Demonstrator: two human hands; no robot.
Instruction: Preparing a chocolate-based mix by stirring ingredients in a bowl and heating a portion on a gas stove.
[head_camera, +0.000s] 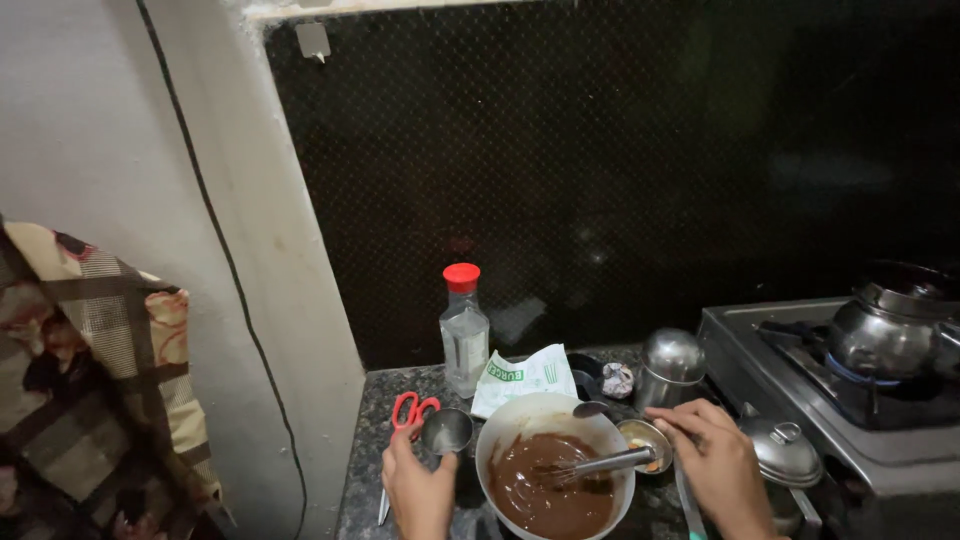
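— Bowl (500, 432) first: where does it sit?
— Low in the middle of the frame, on the dark speckled desk (365, 440). It is pale and holds brown batter (545, 490), with a whisk (600, 463) lying in it, handle pointing to the right.

— And the hands?
— Left hand (418, 488) is at the bottom, just left of the bowl, its fingers wrapped around a small steel cup (447, 430). Right hand (715, 465) is at the lower right, fingers curled together over a small steel dish (645, 440) beside the bowl's rim; I cannot tell just what they pinch.

— Anything else close by?
— Red-handled scissors (412, 408) lie just left of the cup. A domed steel lid (782, 450) with a knob sits right of the right hand.

— Further back?
— A white and green packet (525, 378) lies behind the bowl. Left of it stands a clear bottle (464, 335) with a red cap. Right of the packet there is a crumpled foil ball (617, 380), then a rounded steel jar (670, 365).

— And the far right?
— A gas stove (760, 330) with a steel kettle (890, 325) on the burner, at the right edge. A dark wall fills the top of the frame, and a patterned cloth (100, 370) hangs at the left edge.
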